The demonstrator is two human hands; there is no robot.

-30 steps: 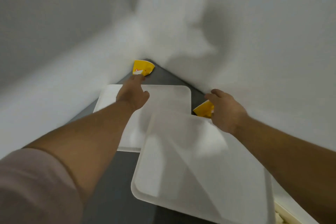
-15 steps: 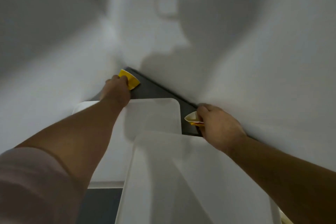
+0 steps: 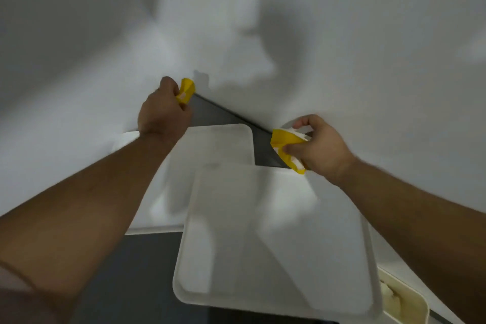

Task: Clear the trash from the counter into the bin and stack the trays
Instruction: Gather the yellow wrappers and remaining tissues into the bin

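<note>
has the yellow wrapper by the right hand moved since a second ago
Yes. The yellow wrapper was lying on the dark counter behind the near tray; now the right hand grips it, lifted off the counter.

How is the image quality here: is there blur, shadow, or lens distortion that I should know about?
Head view: soft all over from motion blur, so print on the yellow wrappers, one in the left hand and one in the right hand, cannot be read. Broad shadows fall on the white wall and across the near tray. The wide-angle lens stretches both forearms near the frame's edges. Lighting is dim, without glare.

Eatery counter (image 3: 147, 265), white serving trays (image 3: 276, 244)
</note>
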